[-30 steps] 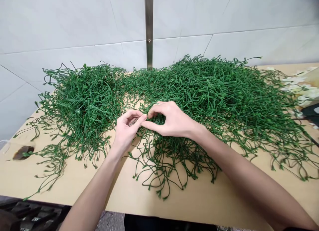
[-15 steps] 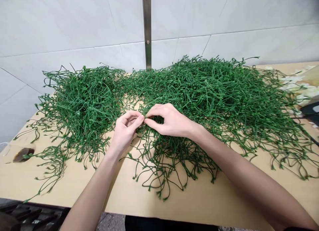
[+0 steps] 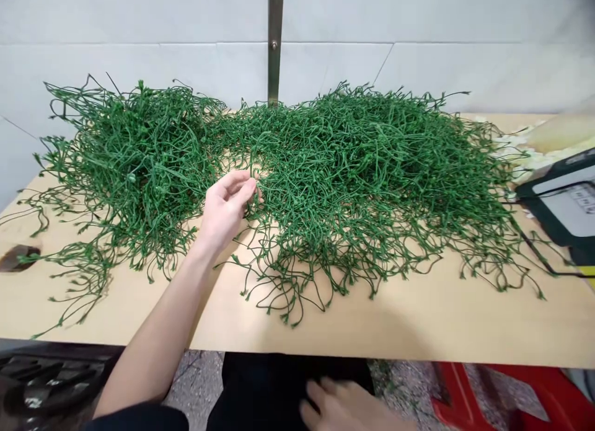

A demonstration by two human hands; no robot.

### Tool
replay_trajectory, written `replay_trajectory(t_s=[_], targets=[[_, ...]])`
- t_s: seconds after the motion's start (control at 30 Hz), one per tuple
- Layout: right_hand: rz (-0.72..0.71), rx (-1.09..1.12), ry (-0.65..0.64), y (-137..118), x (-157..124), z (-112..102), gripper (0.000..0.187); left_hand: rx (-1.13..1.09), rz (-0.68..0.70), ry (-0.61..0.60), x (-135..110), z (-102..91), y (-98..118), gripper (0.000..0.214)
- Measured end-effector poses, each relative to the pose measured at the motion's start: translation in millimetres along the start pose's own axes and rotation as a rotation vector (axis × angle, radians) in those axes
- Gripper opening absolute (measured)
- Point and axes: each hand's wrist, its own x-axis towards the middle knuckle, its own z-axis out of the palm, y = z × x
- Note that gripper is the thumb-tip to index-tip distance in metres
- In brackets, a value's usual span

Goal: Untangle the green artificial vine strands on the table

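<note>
Two heaps of thin green plastic stems lie across the tan table point(image 3: 418, 332): a smaller left heap point(image 3: 134, 152) and a wider right heap point(image 3: 362, 170). My left hand point(image 3: 225, 209) rests at the near left edge of the right heap, fingers curled loosely and pinching at the stems point(image 3: 260, 189) there. My right hand point(image 3: 341, 406) is down below the table's front edge, over my dark-clothed lap, fingers stretched out and holding nothing.
A white tiled wall with a metal strip point(image 3: 274, 40) stands behind the heaps. A dark device with a cable point(image 3: 564, 201) and pale petals point(image 3: 525, 152) sit at the right. A brown scrap point(image 3: 16, 257) lies at the left edge. A red stool point(image 3: 488, 397) is below.
My right hand has let go of the stems and dropped below the table edge. My left hand stays at the heap. The camera has tilted down, showing the lap and floor.
</note>
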Motion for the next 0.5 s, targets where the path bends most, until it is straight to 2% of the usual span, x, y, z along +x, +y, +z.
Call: replay_trajectory(t_s=[0.1, 0.17, 0.23, 0.3, 0.37, 0.4, 0.5], targets=[[0.162, -0.152, 0.034, 10, -18, 44, 0.052, -0.033, -0.015, 0.008, -2, 4.4, 6, 0.024], [0.201, -0.199, -0.005, 16, -25, 63, 0.059, -0.060, -0.027, 0.013, -4, 7.0, 8, 0.023], [0.151, -0.201, -0.065, 18, -31, 76, 0.048, -0.087, -0.045, 0.025, -5, 8.5, 10, 0.024], [0.124, -0.221, -0.067, 17, -33, 78, 0.032, -0.102, -0.065, 0.043, -5, 8.7, 10, 0.025], [0.094, -0.228, -0.034, 16, -24, 63, 0.020, -0.096, -0.079, 0.046, -5, 7.8, 10, 0.025], [0.078, -0.225, -0.025, 17, -14, 47, 0.022, -0.091, -0.080, 0.041, -5, 7.2, 10, 0.025], [-0.013, -0.162, 0.025, 21, 36, -25, 0.028, -0.095, -0.068, 0.021, -6, 5.6, 10, 0.025]])
